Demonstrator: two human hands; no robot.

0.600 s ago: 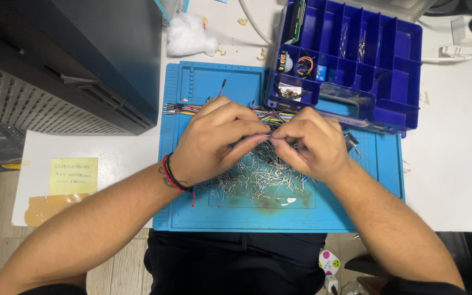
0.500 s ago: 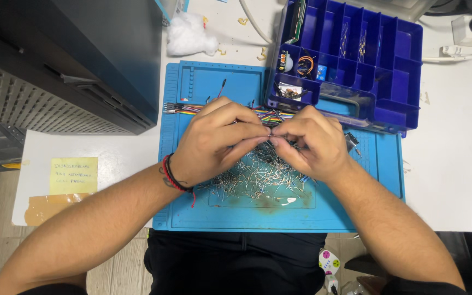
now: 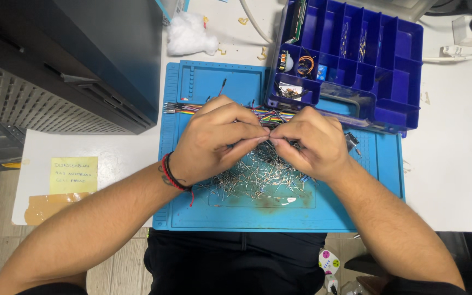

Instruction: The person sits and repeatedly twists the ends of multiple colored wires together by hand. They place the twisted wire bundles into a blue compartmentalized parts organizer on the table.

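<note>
At the left of the counter [image 3: 454, 180] stands a dark case [image 3: 66, 60] with a yellow note [image 3: 73, 176] in front of it. On the blue mat [image 3: 192, 213] the left hand [image 3: 214, 142] has its grip pressed together, fingertips meeting those of the right hand [image 3: 307, 145], also pinched. The 2 hands seem to hold 1 thin metal pin between them, but it is too small to see surely. Below them lies the pile of pins [image 3: 258, 177], kept close so that picking is easy. Coloured wires [image 3: 184, 108] lie behind the hands, and the blue compartment box [image 3: 389, 71] sits open at the right, within reach.
</note>
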